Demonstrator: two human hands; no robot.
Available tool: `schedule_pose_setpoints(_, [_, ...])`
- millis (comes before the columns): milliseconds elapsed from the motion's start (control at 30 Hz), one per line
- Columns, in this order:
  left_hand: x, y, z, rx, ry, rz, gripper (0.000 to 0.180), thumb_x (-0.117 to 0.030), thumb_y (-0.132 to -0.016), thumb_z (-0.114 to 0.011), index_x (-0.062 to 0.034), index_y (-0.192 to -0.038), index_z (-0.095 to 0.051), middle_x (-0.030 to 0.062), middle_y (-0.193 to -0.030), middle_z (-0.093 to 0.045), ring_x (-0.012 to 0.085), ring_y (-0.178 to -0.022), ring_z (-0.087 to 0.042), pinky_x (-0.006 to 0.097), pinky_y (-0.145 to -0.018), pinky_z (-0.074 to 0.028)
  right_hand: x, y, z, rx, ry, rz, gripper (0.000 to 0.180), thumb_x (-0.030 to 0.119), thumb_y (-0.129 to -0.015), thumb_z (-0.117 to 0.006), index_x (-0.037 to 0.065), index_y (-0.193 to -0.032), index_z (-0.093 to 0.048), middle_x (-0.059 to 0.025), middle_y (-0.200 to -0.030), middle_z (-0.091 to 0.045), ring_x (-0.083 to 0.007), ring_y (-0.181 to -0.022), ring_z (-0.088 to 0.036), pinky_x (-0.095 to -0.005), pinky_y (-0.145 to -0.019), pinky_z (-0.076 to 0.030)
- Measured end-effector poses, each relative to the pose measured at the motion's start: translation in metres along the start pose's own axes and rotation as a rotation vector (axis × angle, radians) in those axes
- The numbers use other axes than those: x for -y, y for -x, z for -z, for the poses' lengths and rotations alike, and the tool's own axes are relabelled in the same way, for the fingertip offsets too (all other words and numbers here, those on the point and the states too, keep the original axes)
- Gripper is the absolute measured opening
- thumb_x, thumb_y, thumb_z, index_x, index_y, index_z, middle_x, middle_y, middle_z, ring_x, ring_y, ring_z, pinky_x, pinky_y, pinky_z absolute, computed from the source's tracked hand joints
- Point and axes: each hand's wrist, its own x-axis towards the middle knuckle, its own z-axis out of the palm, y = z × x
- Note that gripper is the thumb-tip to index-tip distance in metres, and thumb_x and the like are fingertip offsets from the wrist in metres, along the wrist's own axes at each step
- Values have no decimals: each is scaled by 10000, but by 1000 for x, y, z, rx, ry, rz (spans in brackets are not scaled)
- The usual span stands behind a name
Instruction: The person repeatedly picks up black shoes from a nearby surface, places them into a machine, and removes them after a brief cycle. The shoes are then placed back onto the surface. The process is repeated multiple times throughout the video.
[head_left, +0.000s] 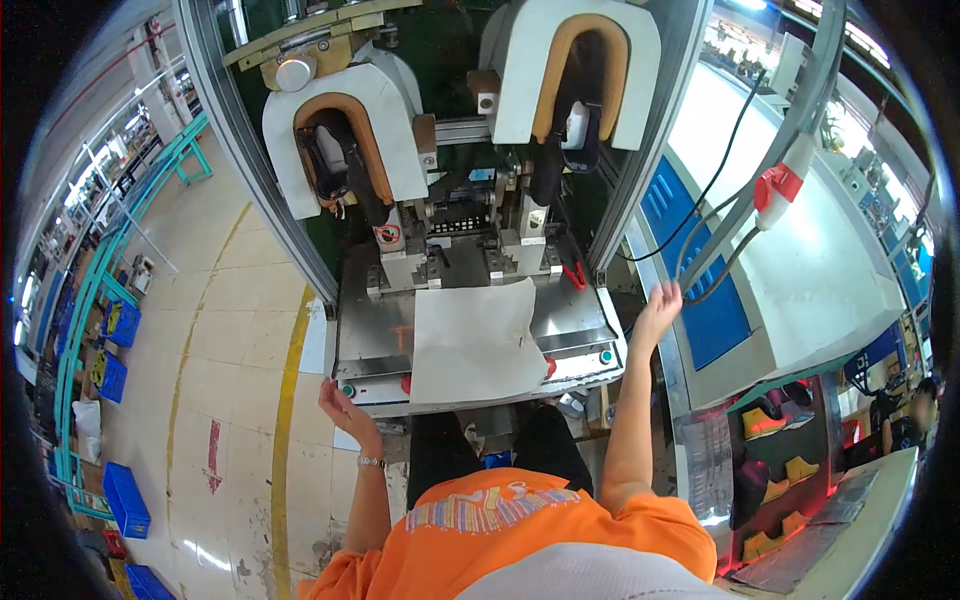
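So both hands were empty, fingers loose and open. The left hand point(338, 404) hovered by the front-left corner of the machine's metal desk point(575, 318), near a green button point(347, 390). The right hand point(659, 304) was up off the right edge. A white sheet point(470, 340) lay between them, with two shoe-shaped presses point(345, 140) behind it and a shelf of shoes point(775, 455) to the right.

One head-worn fisheye view looks steeply down from above the person's orange shirt point(520, 530), facing forward onto the press machine point(470, 200) close ahead; floor lies left of the machine, shelves right.
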Motion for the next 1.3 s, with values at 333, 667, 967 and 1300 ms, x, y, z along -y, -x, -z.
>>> schedule_pose_setpoints(333, [-73,18,-48,595,236,5,132,-40,-881,-518,-13,-1010,-510,76,-962,-588,134,-882,-555,256,-775,-450,199,-47,-77,376,-157,510,152,15,-801,-615,10,-953,-626,-75,-979,-592,-135,-857,-549,-244,-773,-438])
schedule_pose_setpoints(667, [-124,19,-90,811,185,-272,101,-27,-824,-579,-2,-921,-588,88,-921,-631,176,-883,-601,262,-805,-441,240,-50,-76,619,175,902,309,47,-658,-678,51,-965,-638,-98,-1006,-574,-223,-888,-558,-312,-777,-425])
schedule_pose_setpoints(967, [-225,62,-129,934,438,-488,394,-60,-760,-642,-14,-1123,-496,154,-1173,-521,289,-1110,-489,366,-955,-364,255,-10,-21,305,312,1126,233,6,-605,-639,83,-824,-659,-24,-829,-624,-187,-739,-565,-323,-733,-358])
schedule_pose_setpoints(1300, [-187,194,-126,1096,235,-34,374,-247,-931,-505,-17,-1215,-428,74,-1171,-491,131,-1087,-461,305,-896,-409,258,69,-7,951,431,978,268,278,-685,-645,106,-890,-620,-19,-923,-576,-176,-891,-548,-376,-767,-367])
